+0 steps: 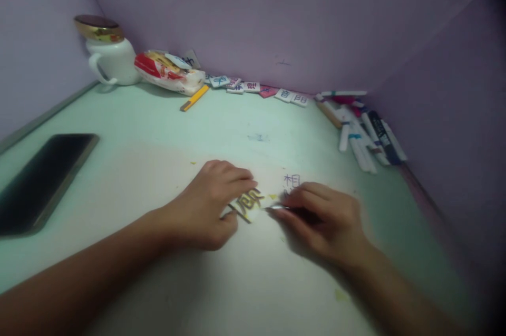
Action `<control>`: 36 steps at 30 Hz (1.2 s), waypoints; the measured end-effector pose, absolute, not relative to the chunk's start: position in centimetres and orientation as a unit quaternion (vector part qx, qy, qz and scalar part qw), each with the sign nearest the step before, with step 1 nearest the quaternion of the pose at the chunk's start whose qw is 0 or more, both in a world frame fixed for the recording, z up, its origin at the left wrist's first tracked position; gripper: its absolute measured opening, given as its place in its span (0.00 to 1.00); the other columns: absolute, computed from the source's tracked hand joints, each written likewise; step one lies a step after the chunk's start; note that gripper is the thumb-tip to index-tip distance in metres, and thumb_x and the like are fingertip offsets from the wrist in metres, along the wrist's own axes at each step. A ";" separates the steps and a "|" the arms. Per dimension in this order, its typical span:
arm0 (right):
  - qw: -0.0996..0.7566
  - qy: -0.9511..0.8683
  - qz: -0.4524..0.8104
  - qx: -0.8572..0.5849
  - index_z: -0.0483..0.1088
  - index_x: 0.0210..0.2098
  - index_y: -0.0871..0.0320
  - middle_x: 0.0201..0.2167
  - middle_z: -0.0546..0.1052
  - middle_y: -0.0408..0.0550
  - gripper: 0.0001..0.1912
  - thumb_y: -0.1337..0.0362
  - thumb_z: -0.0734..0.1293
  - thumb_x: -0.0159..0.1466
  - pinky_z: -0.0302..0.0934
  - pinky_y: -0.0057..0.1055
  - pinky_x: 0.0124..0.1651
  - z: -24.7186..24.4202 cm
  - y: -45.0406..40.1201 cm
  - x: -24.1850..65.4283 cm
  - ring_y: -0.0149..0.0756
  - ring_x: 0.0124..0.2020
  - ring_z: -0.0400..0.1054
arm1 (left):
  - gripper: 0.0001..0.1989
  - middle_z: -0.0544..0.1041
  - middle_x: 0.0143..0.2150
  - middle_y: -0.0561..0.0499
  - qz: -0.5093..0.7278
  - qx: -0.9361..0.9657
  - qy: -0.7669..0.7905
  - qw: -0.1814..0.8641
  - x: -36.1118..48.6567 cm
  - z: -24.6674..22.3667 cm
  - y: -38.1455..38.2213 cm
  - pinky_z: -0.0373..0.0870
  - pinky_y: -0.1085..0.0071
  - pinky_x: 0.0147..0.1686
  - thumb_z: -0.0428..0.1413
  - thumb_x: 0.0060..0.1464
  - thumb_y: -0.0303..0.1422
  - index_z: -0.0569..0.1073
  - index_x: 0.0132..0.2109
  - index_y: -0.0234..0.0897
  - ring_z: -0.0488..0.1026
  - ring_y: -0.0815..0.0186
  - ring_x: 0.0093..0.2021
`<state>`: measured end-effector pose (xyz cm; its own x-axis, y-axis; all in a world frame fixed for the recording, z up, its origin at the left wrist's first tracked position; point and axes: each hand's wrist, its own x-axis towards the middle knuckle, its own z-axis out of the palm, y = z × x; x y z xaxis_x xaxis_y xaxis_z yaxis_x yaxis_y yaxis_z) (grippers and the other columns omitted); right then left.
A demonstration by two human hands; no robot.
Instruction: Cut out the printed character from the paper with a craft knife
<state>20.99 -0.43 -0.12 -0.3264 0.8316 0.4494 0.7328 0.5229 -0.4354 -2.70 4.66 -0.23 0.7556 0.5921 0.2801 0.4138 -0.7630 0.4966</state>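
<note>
A small pale tile (pixel 248 205) with a dark and yellow written character lies at the middle of the table. My left hand (pixel 211 201) grips its left side between thumb and fingers. Just right of the tile, my right hand (pixel 326 214) is closed around a thin metallic tool (pixel 276 207), whose tip points left at the tile's edge. Purple writing (pixel 291 180) shows on the surface beyond my right hand, which partly hides it. Small yellow scraps (pixel 272 197) lie between tile and tool.
A dark phone (pixel 47 183) lies at left. Along the back wall are a white mug (pixel 116 61) with a gold lid, a red-white packet (pixel 168 72), a yellow cutter (pixel 194 98) and several character tiles (pixel 252 87). Several markers (pixel 358 138) are piled at back right.
</note>
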 end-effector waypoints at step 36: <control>0.314 -0.830 0.014 -0.462 0.76 0.28 0.60 0.22 0.76 0.46 0.04 0.66 0.72 0.58 0.56 0.31 0.26 -0.3 -0.7 20.9 0.33 0.23 0.66 | 0.27 0.75 0.54 0.43 0.223 0.911 0.275 0.212 -2.6 -0.2 4.6 0.61 0.51 0.54 0.50 0.42 0.24 0.71 0.53 0.34 0.69 0.53 0.51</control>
<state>20.92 -0.66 -0.31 -0.3766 0.7750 0.5075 0.7572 0.5731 -0.3133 -2.55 4.62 -0.20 0.7487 0.5962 0.2900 0.4072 -0.7587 0.5085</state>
